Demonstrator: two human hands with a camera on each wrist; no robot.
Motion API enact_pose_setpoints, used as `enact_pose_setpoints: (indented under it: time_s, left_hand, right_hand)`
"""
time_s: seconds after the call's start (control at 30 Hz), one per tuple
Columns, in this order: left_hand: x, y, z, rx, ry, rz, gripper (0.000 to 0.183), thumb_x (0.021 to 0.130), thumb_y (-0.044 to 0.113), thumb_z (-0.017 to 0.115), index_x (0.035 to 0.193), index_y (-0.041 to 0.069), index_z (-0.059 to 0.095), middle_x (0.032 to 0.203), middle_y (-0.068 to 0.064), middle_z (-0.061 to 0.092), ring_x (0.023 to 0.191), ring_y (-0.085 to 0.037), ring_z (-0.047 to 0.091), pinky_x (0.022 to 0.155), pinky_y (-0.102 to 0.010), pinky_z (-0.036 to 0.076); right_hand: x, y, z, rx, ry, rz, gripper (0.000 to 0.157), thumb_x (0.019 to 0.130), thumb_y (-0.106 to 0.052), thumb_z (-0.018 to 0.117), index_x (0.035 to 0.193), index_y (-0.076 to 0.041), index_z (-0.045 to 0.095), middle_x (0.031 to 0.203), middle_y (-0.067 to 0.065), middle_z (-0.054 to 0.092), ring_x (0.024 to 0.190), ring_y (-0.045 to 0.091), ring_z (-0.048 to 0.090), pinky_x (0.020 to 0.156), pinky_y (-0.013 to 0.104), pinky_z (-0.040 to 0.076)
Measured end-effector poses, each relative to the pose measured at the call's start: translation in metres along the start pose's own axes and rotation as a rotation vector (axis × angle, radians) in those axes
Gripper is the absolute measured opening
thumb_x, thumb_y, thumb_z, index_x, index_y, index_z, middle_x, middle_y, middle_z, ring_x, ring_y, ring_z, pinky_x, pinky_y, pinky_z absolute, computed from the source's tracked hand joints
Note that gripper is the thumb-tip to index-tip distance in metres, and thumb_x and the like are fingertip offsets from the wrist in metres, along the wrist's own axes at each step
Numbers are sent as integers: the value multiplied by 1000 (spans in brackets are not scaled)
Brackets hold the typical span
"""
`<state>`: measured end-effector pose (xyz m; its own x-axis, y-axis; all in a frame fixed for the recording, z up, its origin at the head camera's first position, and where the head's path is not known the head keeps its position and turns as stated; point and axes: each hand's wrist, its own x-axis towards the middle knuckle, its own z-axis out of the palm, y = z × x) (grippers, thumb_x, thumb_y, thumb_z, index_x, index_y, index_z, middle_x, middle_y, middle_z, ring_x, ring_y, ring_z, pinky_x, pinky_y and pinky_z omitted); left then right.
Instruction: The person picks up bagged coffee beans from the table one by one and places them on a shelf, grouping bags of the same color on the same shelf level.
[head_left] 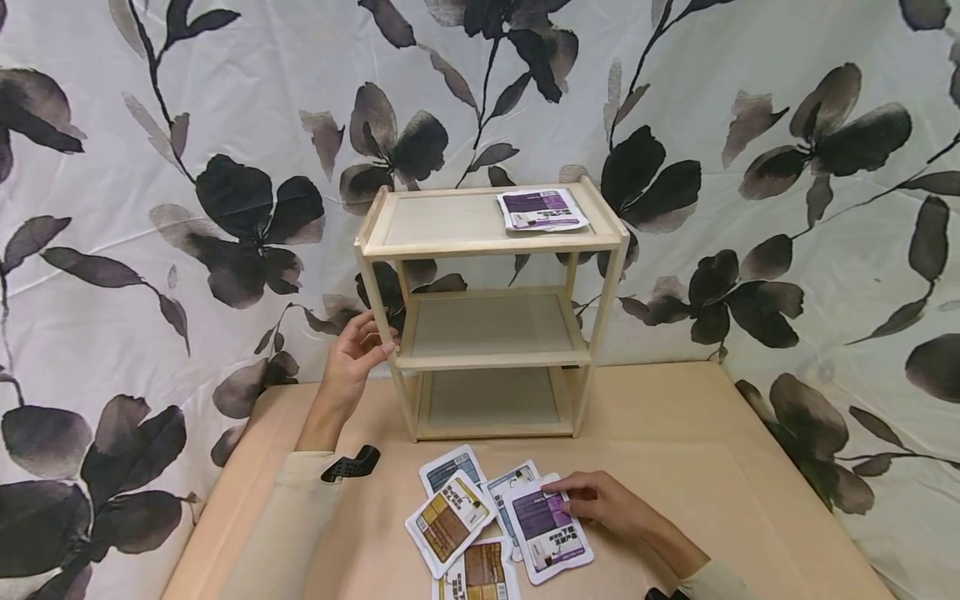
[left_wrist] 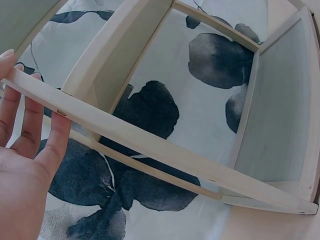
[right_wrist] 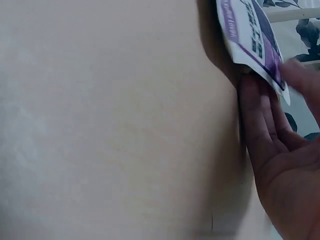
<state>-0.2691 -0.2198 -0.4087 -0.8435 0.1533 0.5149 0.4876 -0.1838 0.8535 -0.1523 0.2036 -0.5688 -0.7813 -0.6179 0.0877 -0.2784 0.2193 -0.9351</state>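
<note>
A small three-tier wooden shelf [head_left: 495, 247] stands upright at the back of the table. My left hand [head_left: 348, 367] grips its left front post [left_wrist: 135, 132], thumb on one side and fingertips behind. Down at the front, my right hand [head_left: 615, 507] pinches the upper right edge of a white packet with a purple label [head_left: 551, 542]. In the right wrist view, the fingers [right_wrist: 255, 107] lie beneath this packet and the thumb is over its edge. Beside it in the head view are brown-labelled packets [head_left: 450, 523] and blue-grey-labelled packets [head_left: 442, 468], overlapping in a loose pile.
Another purple-labelled packet [head_left: 543, 210] lies flat on the right part of the top tier. The middle tier [head_left: 491, 325] and bottom tier [head_left: 491, 396] sit below it. A white cloth with dark flowers [head_left: 247, 233] hangs behind the peach-coloured tabletop [head_left: 675, 433].
</note>
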Motion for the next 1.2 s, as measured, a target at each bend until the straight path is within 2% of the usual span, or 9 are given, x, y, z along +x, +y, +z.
enact_pose_setpoints:
  time_s: [0.07,0.17,0.3,0.43,0.63,0.8,0.97,1.1,1.2]
  left_hand:
    - [0,-1,0,-4,-1,0,52,93,-12,63,138,14,58,115,-23,61,100,-19,66,89,-28,56]
    - [0,-2,-1,-9,-4,3,53,93,-13,62,138,14,58,115,-23,61,101,-19,66,89,-28,56]
    - [3,-5,-4,2,-21,6,52,94,-13,61,139,14,57,114,-13,64,102,-19,65,90,-28,56]
    - [3,-6,-5,11,-25,2,53,94,-12,62,140,14,57,112,-3,66,102,-20,64,90,-28,56]
    - [4,-5,-4,3,-19,1,52,94,-11,63,140,13,57,116,-21,62,104,-26,65,90,-29,56]
    - [4,-5,-5,6,-15,-3,51,94,-10,63,139,13,57,115,-23,61,102,-21,66,89,-28,56]
    - [5,-3,-4,9,-12,-7,51,93,-10,64,138,13,57,115,-25,60,101,-19,66,89,-28,56]
    - [4,-3,-4,11,-12,-14,51,94,-9,64,139,13,57,116,-22,61,102,-19,65,89,-28,55]
    - [3,-3,-4,15,-12,-23,51,94,-9,64,140,14,56,115,-16,63,103,-22,65,90,-28,55]
  right_hand:
    - [0,1,2,9,-19,-6,35,95,-4,68,129,4,66,113,23,68,96,16,57,81,21,48]
    - [1,1,6,-48,-31,-51,39,90,-8,76,127,2,68,102,23,66,87,19,53,73,24,45]
    - [4,-2,11,-106,4,-59,41,84,-11,81,124,-2,72,93,20,61,81,25,48,66,30,43]
    - [4,-4,11,-108,30,-5,40,83,-12,82,121,-6,74,98,14,65,84,19,50,69,33,44]
    - [4,-3,1,-98,26,40,38,85,-10,80,122,-8,73,107,11,69,88,14,51,70,27,44]
    - [4,-1,-6,1,-29,56,38,88,-5,77,124,0,70,117,19,69,91,11,59,74,20,51]
    - [5,-4,-5,130,-47,94,40,89,0,74,127,7,65,122,28,66,97,18,67,79,24,57]
    - [6,-9,-8,91,-21,132,41,90,-6,75,129,1,66,131,25,62,108,22,62,89,22,52]
    - [7,-15,-11,61,-14,148,41,91,-9,74,130,-3,66,134,23,60,108,23,61,88,22,51]
